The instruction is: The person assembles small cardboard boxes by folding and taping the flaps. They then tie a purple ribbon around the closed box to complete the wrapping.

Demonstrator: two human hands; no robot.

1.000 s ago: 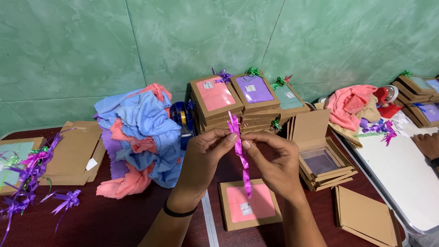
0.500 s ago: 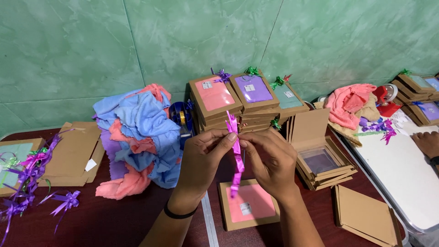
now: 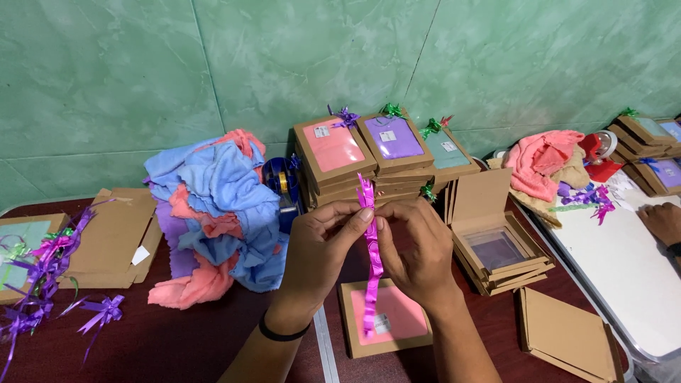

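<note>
At frame centre, the left hand [image 3: 319, 245] and right hand [image 3: 418, 252] pinch a pink ribbon [image 3: 370, 255] hanging over a pink-windowed box [image 3: 386, 319] on the dark tabletop [image 3: 163, 340], green wall [image 3: 142, 64] behind.

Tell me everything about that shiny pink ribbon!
The ribbon is a narrow, glossy magenta strip, plastic-looking and crinkled. It hangs upright above a flat box with a pink window. Both hands pinch it near the top, the left hand and right hand, and a short frilly end sticks up above the fingers.
</note>
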